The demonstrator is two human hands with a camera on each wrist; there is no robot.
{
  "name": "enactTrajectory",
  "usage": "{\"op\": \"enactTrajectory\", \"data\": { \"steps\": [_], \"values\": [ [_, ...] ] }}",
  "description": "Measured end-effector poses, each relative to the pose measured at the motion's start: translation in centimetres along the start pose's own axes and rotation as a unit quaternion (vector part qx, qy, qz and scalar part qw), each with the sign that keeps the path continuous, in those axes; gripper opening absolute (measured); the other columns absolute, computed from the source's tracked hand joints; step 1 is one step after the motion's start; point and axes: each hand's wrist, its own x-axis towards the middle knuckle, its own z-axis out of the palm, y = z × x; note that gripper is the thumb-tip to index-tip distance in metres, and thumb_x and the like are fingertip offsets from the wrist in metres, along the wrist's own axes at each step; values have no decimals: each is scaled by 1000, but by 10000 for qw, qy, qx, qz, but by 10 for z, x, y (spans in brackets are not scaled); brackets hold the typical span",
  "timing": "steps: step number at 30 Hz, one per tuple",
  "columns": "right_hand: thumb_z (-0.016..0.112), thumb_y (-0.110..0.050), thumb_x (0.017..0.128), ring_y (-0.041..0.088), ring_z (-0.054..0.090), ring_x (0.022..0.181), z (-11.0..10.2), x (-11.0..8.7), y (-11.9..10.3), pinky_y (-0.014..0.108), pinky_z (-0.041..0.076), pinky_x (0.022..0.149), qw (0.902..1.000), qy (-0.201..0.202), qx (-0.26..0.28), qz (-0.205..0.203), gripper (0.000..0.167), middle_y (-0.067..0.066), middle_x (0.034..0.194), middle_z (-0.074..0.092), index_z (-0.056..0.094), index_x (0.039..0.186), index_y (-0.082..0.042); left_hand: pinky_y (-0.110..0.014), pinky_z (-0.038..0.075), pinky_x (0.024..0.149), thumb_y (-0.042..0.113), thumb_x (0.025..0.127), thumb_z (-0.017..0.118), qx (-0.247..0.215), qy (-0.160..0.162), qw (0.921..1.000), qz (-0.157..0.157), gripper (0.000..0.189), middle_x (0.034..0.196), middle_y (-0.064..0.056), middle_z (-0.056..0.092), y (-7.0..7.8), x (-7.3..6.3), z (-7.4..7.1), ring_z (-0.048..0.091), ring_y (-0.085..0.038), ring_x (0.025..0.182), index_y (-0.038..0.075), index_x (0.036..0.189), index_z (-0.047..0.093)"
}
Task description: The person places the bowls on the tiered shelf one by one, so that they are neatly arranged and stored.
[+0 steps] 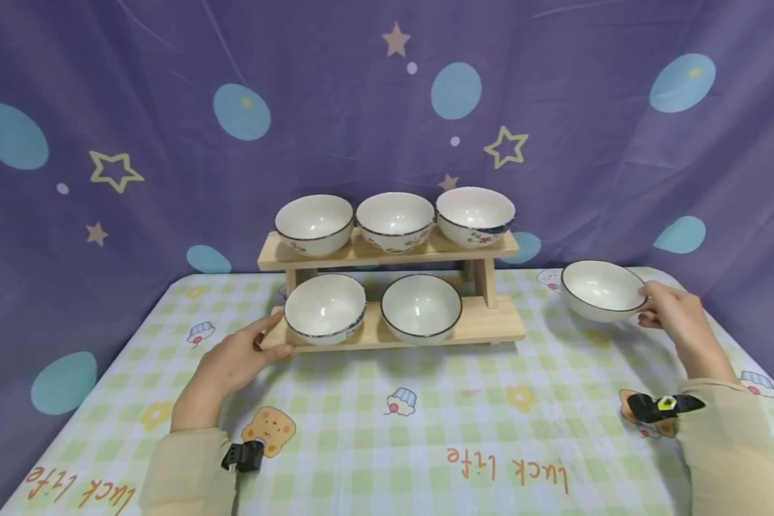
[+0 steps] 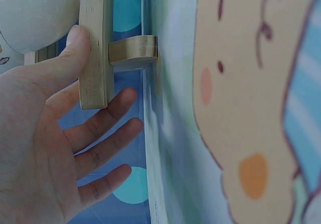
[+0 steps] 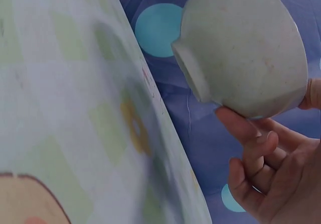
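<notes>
At the right, my right hand point(image 1: 680, 322) pinches the rim of a white bowl point(image 1: 601, 287) with a dark edge. The right wrist view shows this bowl's pale outside point(image 3: 246, 48) tilted above the tablecloth, thumb at the rim and fingers beneath. My left hand point(image 1: 228, 365) grips the left end of the lower shelf point(image 1: 490, 320) of a two-tier wooden stand. Its thumb presses the board's front edge point(image 2: 95, 78), while the other fingers spread past the end in the left wrist view. Beside it sit a blue-patterned bowl point(image 1: 325, 309) and a plain dark-rimmed bowl point(image 1: 421, 308).
The upper shelf point(image 1: 361, 252) carries three white bowls: a left one point(image 1: 314, 224), a middle one point(image 1: 395, 221) and a right one point(image 1: 475, 215). A checked tablecloth point(image 1: 361, 444) covers the table. Behind stands a purple curtain point(image 1: 335, 86) with stars and blue ovals.
</notes>
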Motion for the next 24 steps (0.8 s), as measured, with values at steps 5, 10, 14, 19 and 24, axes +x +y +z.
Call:
{"op": "enactTrajectory", "data": {
  "steps": [5, 10, 14, 19, 24],
  "values": [
    [51, -30, 99, 4, 63, 61, 7, 1, -3, 13, 50, 63, 9999, -80, 90, -107, 25, -12, 69, 61, 64, 78, -35, -58, 47, 79, 65, 92, 56, 23, -29, 10000, 6, 86, 133, -30, 53, 1, -1, -1, 58, -43, 109, 18, 158, 28],
    [50, -31, 98, 6, 63, 62, 17, 3, -6, 16, 52, 62, 9997, -127, 127, -144, 22, -9, 71, 62, 64, 96, -14, -59, 47, 79, 64, 92, 56, 49, -38, 10000, -9, 86, 133, -31, 52, 0, -1, -1, 57, -44, 110, 17, 158, 28],
    [48, -28, 97, 4, 62, 60, 26, 4, -11, 17, 53, 60, 9994, -191, 188, -222, 29, -9, 69, 63, 60, 102, -1, -58, 47, 79, 64, 92, 56, 57, -18, 10000, -9, 85, 133, -31, 53, 0, 0, -1, 58, -44, 110, 17, 158, 29],
    [47, -26, 99, 1, 60, 60, 35, -1, -20, 16, 52, 61, 9983, -374, 227, -392, 20, -12, 68, 63, 62, 93, -14, -58, 47, 80, 65, 92, 56, 46, -13, 10000, 1, 86, 134, -31, 52, 1, 1, 0, 57, -44, 112, 17, 158, 29],
    [48, -25, 100, 2, 58, 60, 42, -5, -24, 16, 50, 62, 9970, -357, 328, -601, 25, -11, 67, 60, 65, 82, -24, -58, 47, 80, 66, 91, 56, 38, -25, 10000, -5, 86, 135, -31, 52, 0, 1, 0, 56, -45, 113, 17, 158, 28]
  ]
}}
